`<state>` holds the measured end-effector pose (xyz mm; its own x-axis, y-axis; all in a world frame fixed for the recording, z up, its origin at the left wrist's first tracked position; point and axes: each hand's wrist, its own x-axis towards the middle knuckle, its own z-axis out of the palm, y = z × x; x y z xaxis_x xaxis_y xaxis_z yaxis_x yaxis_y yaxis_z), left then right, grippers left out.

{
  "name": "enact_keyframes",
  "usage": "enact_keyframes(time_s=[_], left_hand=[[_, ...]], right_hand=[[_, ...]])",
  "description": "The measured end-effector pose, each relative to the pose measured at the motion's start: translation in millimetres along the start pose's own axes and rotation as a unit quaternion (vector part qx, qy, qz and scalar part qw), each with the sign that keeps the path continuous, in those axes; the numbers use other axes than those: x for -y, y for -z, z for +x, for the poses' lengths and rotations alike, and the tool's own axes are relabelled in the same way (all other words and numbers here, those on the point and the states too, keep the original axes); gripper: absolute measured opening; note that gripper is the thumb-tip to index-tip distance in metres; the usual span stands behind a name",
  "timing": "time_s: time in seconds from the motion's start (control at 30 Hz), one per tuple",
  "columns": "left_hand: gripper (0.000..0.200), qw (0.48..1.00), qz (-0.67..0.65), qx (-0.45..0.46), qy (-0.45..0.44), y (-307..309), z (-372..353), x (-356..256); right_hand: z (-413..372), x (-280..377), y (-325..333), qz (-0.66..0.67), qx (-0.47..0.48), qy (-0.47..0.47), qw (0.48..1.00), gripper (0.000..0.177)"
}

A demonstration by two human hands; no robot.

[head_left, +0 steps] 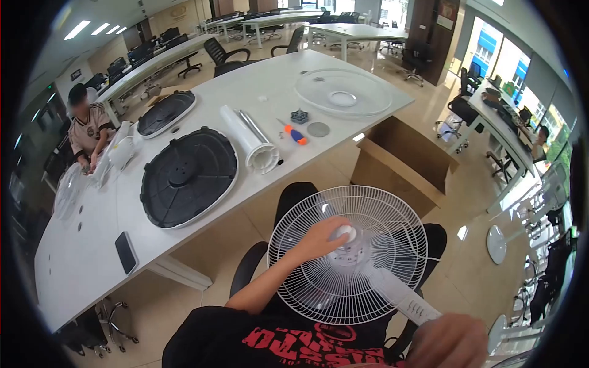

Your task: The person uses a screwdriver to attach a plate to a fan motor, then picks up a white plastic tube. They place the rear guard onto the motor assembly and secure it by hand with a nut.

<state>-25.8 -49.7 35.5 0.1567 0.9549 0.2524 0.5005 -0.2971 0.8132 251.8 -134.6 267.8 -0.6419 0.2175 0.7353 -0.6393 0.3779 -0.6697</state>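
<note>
I am looking down at my lap, where a white fan grille [350, 257] lies face-up, with a chair beneath it. My left hand [319, 238] reaches in from the lower left and rests on the middle of the grille. Its fingers [331, 228] are curled narrowly around a small white cap [345, 232] at the hub, which shows just past the fingertips. The wire spokes fan out from under those fingers on every side. The fan neck [405, 299], with its row of buttons, slopes down and to the right, away from the left fingers, and runs into my right hand [451, 340] at the bottom edge. That hand is blurred and seen from the back, so I cannot tell how its fingers are set. Well beyond the left fingers stands a long white table [270, 80]. It carries a black round base [187, 176], a white ribbed tube [251, 141], an orange-handled screwdriver [295, 134] and a clear round disc [343, 92]. An open cardboard box [405, 162] sits on the floor, between the table and the grille. Another person [89, 126] sits at the table's far left.
</note>
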Motion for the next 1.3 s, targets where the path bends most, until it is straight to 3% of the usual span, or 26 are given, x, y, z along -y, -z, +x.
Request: enact_keyframes(time_s=[0.03, 0.13, 0.23, 0.27, 0.77, 1.23, 1.3], left_hand=[[0.04, 1.0, 0.0, -0.01, -0.012, -3, 0, 4], [0.039, 1.0, -0.003, -0.011, -0.014, -3, -1, 5], [0.038, 1.0, -0.013, -0.018, -0.01, -1, -1, 3], [0.038, 1.0, -0.02, -0.015, -0.01, -1, -1, 3], [0.036, 1.0, -0.02, -0.017, -0.01, 2, 2, 7], [0.04, 1.0, -0.018, -0.017, -0.015, 3, 4, 9], [0.04, 0.999, -0.031, -0.014, -0.005, 2, 3, 8]], right_hand=[[8, 5, -4, -0.012, -0.057, 0.019, 0.998, 0.044], [25, 4, -14, 0.066, -0.182, 0.045, 0.98, 0.029], [15, -17, -19, 0.092, -0.121, 0.205, 0.967, 0.036], [13, -20, -19, 0.105, -0.113, 0.217, 0.964, 0.035], [38, -5, -28, 0.222, -0.143, 0.128, 0.956, 0.019], [42, -10, -37, 0.216, -0.199, 0.096, 0.951, 0.023], [42, -6, -33, 0.264, -0.167, 0.087, 0.946, 0.022]])
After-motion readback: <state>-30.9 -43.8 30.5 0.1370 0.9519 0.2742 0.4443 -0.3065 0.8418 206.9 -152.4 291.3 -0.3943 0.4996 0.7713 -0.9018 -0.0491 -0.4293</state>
